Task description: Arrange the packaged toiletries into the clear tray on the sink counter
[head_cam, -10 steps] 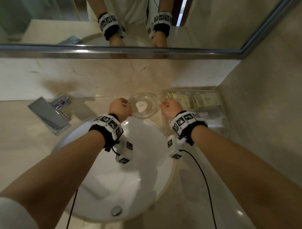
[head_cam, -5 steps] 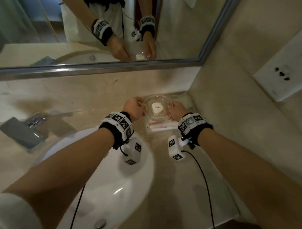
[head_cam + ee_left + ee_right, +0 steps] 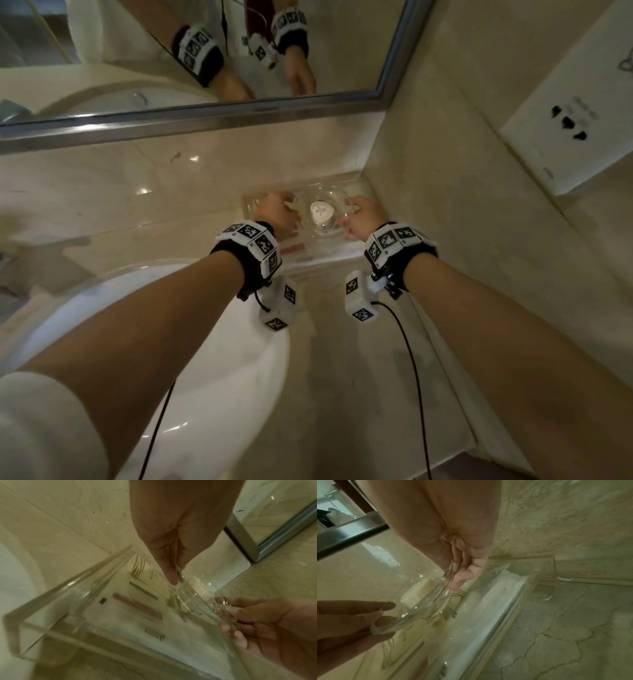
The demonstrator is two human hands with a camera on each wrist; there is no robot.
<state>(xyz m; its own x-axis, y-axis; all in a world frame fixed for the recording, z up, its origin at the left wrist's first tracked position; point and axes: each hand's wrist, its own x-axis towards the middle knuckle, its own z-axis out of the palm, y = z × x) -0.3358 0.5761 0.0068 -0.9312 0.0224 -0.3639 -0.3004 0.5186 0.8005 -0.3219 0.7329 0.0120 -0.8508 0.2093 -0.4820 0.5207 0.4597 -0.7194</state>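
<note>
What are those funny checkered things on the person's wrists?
Each wrist wears a black band covered with white squares printed in black blocky patterns. Under each band hangs a small white box with the same patterns, and a thin black cable trails back from it. The forearms are bare; a white sleeve shows at the left arm's edge.

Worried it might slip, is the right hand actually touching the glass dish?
Touching. The right wrist view shows the right hand pinching the glass dish rim.
</note>
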